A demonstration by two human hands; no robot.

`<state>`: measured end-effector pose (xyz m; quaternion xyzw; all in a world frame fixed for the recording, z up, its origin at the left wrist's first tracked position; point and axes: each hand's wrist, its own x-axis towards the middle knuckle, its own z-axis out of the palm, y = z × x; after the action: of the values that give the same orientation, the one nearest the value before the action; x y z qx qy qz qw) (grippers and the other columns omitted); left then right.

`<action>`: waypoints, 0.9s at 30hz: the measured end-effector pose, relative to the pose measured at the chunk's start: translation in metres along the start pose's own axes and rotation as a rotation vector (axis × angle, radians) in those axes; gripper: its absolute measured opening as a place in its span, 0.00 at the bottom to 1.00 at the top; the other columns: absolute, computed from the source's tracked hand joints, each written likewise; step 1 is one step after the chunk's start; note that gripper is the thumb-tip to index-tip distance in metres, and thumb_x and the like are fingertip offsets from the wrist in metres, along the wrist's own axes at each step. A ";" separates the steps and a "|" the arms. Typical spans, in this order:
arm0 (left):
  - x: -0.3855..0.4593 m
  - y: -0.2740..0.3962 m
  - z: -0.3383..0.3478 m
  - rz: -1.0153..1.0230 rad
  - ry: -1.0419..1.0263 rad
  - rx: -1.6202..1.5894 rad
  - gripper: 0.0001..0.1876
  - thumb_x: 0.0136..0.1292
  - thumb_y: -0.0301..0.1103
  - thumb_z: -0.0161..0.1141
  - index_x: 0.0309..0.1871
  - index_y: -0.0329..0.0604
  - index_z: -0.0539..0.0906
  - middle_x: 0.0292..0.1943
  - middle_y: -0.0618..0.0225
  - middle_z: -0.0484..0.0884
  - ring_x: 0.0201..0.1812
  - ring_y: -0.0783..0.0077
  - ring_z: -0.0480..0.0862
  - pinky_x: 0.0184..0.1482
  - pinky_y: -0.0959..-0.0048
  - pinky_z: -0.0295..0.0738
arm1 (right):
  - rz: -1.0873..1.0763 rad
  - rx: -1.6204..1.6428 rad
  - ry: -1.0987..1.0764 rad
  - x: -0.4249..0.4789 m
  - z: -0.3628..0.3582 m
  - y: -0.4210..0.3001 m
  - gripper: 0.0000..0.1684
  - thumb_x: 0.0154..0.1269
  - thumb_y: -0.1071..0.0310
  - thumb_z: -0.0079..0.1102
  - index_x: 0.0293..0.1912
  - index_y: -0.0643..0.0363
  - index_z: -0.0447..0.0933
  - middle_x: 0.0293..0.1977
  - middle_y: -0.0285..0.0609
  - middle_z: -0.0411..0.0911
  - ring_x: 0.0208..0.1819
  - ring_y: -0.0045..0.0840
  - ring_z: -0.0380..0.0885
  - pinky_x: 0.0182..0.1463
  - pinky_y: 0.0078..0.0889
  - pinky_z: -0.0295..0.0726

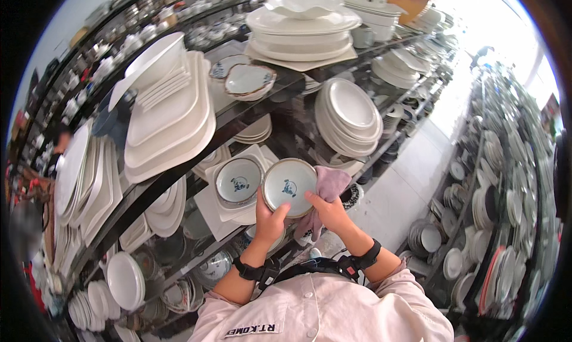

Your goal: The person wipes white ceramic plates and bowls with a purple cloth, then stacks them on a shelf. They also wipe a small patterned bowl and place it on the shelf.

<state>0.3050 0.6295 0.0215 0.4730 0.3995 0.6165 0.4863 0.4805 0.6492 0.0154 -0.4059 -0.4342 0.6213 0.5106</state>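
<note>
A round white ceramic dish with a blue floral motif and a dark rim is held up between both my hands. My left hand grips its lower left edge, thumb on the inner face. My right hand holds the right edge with the thumb over the rim, together with a mauve cloth that bunches above the fingers and hangs below them. Just left of the held dish, a similar blue-patterned dish rests on stacked white square plates on the shelf.
The upper shelf edge runs across in front, bearing rectangular white platters and scalloped dishes. Stacked oval plates sit on the level below, at right. A tiled aisle separates this rack from another rack of plates.
</note>
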 end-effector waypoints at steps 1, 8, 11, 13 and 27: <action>-0.004 -0.004 -0.003 0.027 -0.027 0.065 0.31 0.56 0.20 0.54 0.66 0.34 0.69 0.58 0.58 0.78 0.57 0.67 0.80 0.62 0.68 0.74 | 0.010 -0.053 0.029 -0.009 -0.004 0.001 0.29 0.73 0.68 0.63 0.67 0.68 0.69 0.57 0.44 0.77 0.60 0.27 0.74 0.64 0.32 0.73; -0.035 -0.022 0.000 -0.179 -0.363 0.108 0.33 0.48 0.20 0.52 0.65 0.29 0.72 0.54 0.57 0.81 0.53 0.68 0.80 0.58 0.71 0.75 | 0.015 -0.056 0.193 -0.090 -0.031 -0.004 0.27 0.73 0.63 0.64 0.65 0.65 0.74 0.55 0.42 0.79 0.60 0.25 0.75 0.66 0.33 0.71; -0.050 -0.025 0.010 -0.248 -0.526 0.131 0.33 0.48 0.21 0.52 0.65 0.29 0.73 0.51 0.61 0.83 0.50 0.70 0.80 0.54 0.73 0.76 | 0.114 -0.064 0.237 -0.130 -0.056 0.002 0.26 0.73 0.62 0.66 0.64 0.65 0.75 0.52 0.42 0.81 0.57 0.25 0.76 0.64 0.33 0.73; -0.060 -0.012 0.024 -0.313 -0.550 0.168 0.33 0.48 0.21 0.52 0.64 0.30 0.74 0.49 0.63 0.83 0.48 0.71 0.80 0.52 0.74 0.76 | 0.131 -0.037 0.243 -0.151 -0.064 -0.002 0.25 0.72 0.62 0.66 0.62 0.66 0.77 0.51 0.43 0.82 0.55 0.26 0.77 0.62 0.32 0.75; -0.178 -0.020 0.165 -0.297 -0.710 -0.220 0.37 0.67 0.29 0.66 0.75 0.35 0.60 0.61 0.58 0.77 0.64 0.66 0.76 0.67 0.67 0.70 | -0.215 0.396 0.631 -0.292 -0.135 -0.004 0.26 0.75 0.65 0.61 0.65 0.69 0.70 0.57 0.43 0.78 0.58 0.25 0.75 0.63 0.31 0.74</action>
<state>0.4837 0.4652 0.0058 0.5388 0.2021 0.3768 0.7259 0.6528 0.3777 -0.0029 -0.4228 -0.1675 0.4807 0.7498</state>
